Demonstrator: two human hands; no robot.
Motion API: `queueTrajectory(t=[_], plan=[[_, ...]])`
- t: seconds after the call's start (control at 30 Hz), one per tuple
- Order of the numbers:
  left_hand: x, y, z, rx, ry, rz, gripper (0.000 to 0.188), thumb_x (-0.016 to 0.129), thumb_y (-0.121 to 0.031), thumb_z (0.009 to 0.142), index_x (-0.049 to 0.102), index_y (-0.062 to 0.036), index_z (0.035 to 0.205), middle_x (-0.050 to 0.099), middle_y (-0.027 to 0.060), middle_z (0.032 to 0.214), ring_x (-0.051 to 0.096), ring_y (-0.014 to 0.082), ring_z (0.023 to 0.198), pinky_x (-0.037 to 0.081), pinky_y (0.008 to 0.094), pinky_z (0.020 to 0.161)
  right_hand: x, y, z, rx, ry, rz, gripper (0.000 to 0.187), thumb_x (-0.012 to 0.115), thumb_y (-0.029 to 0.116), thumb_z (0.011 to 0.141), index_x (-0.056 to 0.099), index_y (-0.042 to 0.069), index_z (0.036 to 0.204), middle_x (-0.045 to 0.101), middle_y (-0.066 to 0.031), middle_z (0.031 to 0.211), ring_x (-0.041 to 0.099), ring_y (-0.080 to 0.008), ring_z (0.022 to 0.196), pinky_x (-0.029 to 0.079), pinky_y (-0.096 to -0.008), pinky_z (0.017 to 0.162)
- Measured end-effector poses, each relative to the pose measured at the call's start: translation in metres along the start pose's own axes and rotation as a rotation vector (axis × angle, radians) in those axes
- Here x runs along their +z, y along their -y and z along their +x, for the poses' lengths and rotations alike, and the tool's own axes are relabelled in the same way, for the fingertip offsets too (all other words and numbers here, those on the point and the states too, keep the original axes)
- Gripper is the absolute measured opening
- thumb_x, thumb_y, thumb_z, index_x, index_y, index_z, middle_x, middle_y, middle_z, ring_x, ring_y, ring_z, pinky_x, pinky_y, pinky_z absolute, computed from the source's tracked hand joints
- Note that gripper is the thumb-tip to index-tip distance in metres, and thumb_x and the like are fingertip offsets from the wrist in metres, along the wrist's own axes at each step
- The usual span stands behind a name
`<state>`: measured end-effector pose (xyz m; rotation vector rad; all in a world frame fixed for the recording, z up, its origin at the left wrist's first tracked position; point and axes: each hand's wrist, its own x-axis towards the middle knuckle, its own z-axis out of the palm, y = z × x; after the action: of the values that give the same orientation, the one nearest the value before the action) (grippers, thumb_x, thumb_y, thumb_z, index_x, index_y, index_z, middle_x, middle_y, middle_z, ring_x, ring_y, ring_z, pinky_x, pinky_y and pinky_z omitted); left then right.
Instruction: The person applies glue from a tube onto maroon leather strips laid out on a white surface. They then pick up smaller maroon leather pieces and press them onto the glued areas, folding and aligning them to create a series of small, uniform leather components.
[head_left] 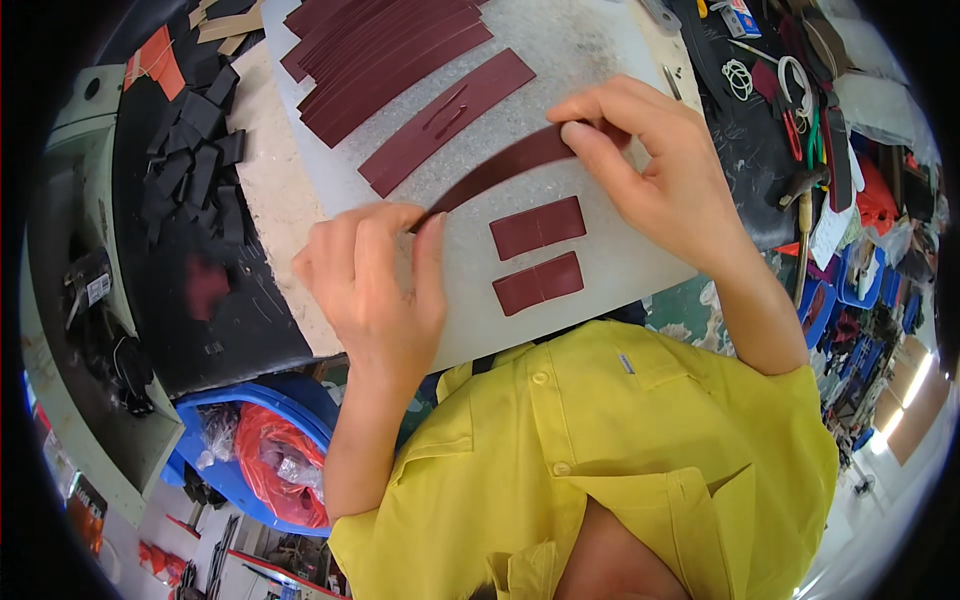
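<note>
Between my two hands a dark maroon leather strip [498,173] is held by its ends, bowed slightly upward over the pale board [450,325]. My left hand [372,275] pinches the near left end between thumb and fingers. My right hand [640,165] pinches the far right end. Beyond the held strip lies another maroon strip [400,160] with small slit-like marks or slivers on it. Two short maroon pieces [537,228] lie nearer me, one below the other, each with a thin line across its middle. A fanned stack of maroon strips [390,75] rests at the far left of the board.
A heap of black pieces [200,140] lies on the black surface at left. A blue tub [215,420] with a red plastic bag [285,465] stands low at left. At right are a hammer [803,190], scissors with red handles [792,135] and white cord [737,80].
</note>
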<state>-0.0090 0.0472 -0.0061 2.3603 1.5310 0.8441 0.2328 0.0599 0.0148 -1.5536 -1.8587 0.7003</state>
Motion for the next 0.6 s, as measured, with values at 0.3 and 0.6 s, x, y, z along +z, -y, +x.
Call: queueTrajectory(t=[0.3,0.6], plan=[[0.022,-0.015,0.018,0.008,-0.057,-0.357,0.025,0.081,0.003,0.073,0.071,-0.0016,0.096,0.066,0.0081,0.088,0.062,0.0243,0.076,0.050,0.0340,0.065,0.014,0.008,-0.016,-0.185,-0.038,-0.118,0.037,0.071,-0.009,0.080,0.071,0.002,0.115,0.063,-0.0099,0.094,0.063,-0.0226,0.079,0.053,-0.0297,0.069],[0.027,-0.005,0.018,0.205,0.001,-0.309,0.036,0.076,0.007,0.068,0.075,0.0020,0.103,0.068,0.0138,0.106,0.066,0.0307,0.091,0.054,0.0372,0.075,0.020,-0.006,-0.027,-0.304,0.003,-0.122,0.055,0.066,-0.014,0.072,0.071,0.003,0.124,0.063,-0.0117,0.110,0.061,-0.0283,0.097,0.054,-0.0347,0.076]])
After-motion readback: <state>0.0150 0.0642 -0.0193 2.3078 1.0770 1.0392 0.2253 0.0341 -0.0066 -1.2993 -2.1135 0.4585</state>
